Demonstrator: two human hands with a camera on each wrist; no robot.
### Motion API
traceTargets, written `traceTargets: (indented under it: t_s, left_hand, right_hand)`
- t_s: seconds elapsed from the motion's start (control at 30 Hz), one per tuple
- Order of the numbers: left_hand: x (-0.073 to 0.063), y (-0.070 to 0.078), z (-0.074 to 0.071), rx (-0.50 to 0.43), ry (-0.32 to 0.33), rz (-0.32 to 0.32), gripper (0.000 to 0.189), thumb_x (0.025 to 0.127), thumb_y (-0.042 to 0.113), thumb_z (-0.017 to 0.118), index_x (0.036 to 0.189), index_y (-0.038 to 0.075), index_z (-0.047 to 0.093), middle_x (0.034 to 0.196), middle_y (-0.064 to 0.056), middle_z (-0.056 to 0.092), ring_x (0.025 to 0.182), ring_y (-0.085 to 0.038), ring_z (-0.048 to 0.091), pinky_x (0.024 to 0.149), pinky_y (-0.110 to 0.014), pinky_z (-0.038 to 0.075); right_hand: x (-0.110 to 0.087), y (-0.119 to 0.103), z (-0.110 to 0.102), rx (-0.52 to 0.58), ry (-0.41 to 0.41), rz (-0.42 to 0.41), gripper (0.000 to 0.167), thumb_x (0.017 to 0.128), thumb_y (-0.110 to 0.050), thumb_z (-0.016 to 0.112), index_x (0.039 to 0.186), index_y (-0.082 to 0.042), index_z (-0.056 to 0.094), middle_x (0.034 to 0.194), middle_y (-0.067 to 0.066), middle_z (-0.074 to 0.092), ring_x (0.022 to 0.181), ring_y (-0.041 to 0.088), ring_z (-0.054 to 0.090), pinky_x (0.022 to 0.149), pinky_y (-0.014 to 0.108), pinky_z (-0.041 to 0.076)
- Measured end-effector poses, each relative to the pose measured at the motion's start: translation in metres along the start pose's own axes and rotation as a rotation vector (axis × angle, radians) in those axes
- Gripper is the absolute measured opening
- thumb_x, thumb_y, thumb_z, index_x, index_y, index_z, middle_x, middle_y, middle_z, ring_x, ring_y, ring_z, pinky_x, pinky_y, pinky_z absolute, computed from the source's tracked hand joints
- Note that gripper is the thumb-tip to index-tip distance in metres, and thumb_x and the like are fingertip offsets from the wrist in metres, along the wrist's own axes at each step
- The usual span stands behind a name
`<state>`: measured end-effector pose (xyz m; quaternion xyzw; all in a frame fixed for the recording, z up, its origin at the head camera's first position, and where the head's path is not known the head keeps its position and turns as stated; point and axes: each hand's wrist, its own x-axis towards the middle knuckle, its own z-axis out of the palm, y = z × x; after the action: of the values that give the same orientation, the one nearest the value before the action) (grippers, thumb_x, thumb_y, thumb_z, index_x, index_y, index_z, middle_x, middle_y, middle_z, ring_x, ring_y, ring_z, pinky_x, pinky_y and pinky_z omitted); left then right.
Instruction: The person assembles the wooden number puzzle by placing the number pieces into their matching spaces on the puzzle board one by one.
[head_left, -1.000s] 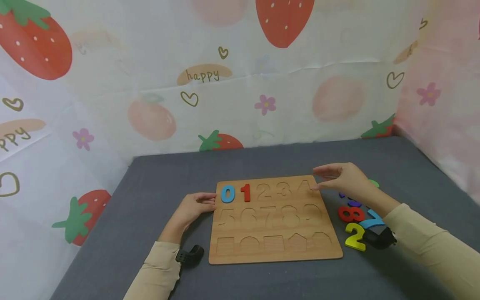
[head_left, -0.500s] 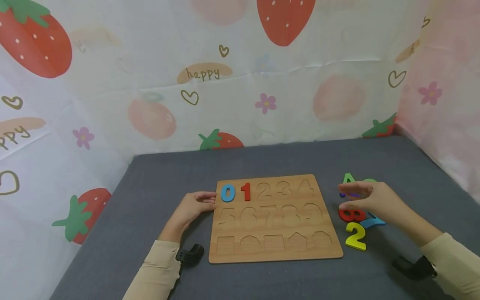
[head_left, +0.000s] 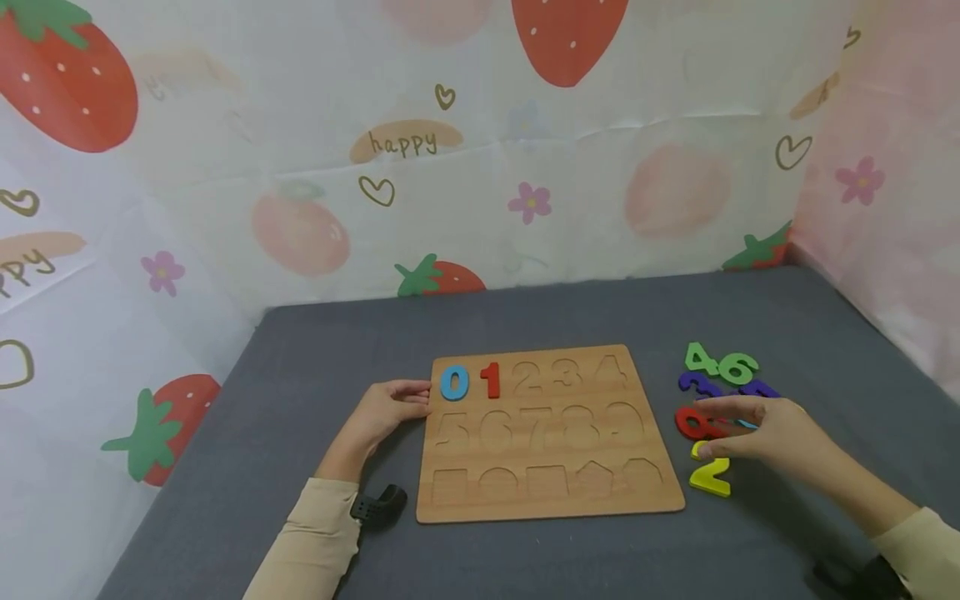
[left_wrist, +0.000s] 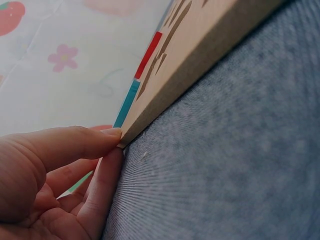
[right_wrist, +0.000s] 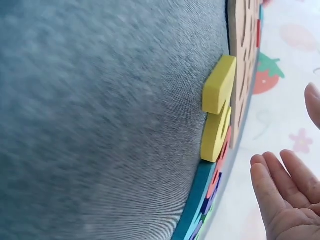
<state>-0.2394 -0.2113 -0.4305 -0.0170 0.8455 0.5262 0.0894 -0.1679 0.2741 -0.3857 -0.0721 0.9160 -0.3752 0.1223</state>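
Head view shows the right hand point(head_left: 780, 433), fingers point(head_left: 731, 407) spread from the thumb point(head_left: 727, 447) and empty, near the yellow 2 point(head_left: 711, 481), where careless pinching could shove the close-set red piece point(head_left: 690, 423).

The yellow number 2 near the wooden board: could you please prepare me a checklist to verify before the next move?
1. Yellow number 2 turned the same way as its slot: ok, both read upright in the head view.
2. Slot for the 2 vacant: ok.
3. Left-hand grip touching the wooden board at its left edge: ok.
4. Right-hand grip free of other pieces: ok, it holds nothing.
5. Right-hand grip closed on the yellow number 2: not ok, the right wrist view shows them apart.
6. Blue number 0 and red number 1 pressed fully down: cannot tell.
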Motion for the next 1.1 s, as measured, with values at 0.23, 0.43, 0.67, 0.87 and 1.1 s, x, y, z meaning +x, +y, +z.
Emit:
traceTargets:
  t_s: [0.23, 0.43, 0.67, 0.87, 1.1]
  left_hand:
    - [-0.001, 0.001, 0.0, -0.004, -0.002, 0.013, 0.045, 0.09, 0.006, 0.071, 0.133, -0.001, 0.061, 0.123, -0.02, 0.069, 0.114, -0.026, 0.066, 0.101, -0.041, 0.051]
    - [0.001, -0.001, 0.001, 0.003, 0.002, 0.005, 0.044, 0.09, 0.006, 0.071, 0.132, 0.0, 0.062, 0.122, -0.019, 0.07, 0.113, -0.025, 0.066, 0.101, -0.04, 0.051]
    - [0.002, -0.003, 0.0, 0.005, 0.0, 0.001, 0.043, 0.09, 0.007, 0.071, 0.132, 0.001, 0.062, 0.122, -0.018, 0.07, 0.114, -0.024, 0.066, 0.102, -0.042, 0.05]
    - [0.002, -0.004, 0.001, 0.009, 0.006, 0.005, 0.043, 0.09, 0.006, 0.071, 0.132, 0.0, 0.063, 0.121, -0.017, 0.07, 0.113, -0.024, 0.066, 0.101, -0.042, 0.051]
    - [0.002, -0.005, 0.001, 0.014, 0.01, 0.002, 0.043, 0.09, 0.008, 0.071, 0.132, 0.001, 0.063, 0.121, -0.017, 0.07, 0.113, -0.025, 0.066, 0.103, -0.044, 0.049]
  right_hand:
    - [-0.006, 0.008, 0.004, 0.012, -0.002, -0.005, 0.067, 0.083, -0.04, 0.08, 0.137, -0.006, 0.059, 0.136, 0.019, 0.062, 0.126, 0.042, 0.058, 0.089, 0.046, 0.056]
    - [-0.008, 0.013, 0.006, 0.046, -0.023, 0.02, 0.068, 0.083, -0.038, 0.08, 0.138, -0.003, 0.058, 0.137, 0.02, 0.061, 0.123, 0.04, 0.06, 0.086, 0.038, 0.058]
    - [-0.007, 0.017, 0.01, 0.016, -0.044, 0.032, 0.068, 0.083, -0.037, 0.08, 0.135, 0.0, 0.059, 0.138, 0.023, 0.059, 0.117, 0.037, 0.065, 0.079, 0.026, 0.058]
    - [-0.007, 0.017, 0.012, 0.023, -0.064, 0.033, 0.066, 0.083, -0.036, 0.08, 0.135, 0.0, 0.06, 0.138, 0.023, 0.059, 0.118, 0.039, 0.064, 0.081, 0.031, 0.059]
    - [-0.009, 0.016, 0.014, 0.059, -0.076, 0.045, 0.069, 0.082, -0.034, 0.082, 0.135, 0.003, 0.058, 0.137, 0.023, 0.06, 0.121, 0.043, 0.061, 0.082, 0.033, 0.059]
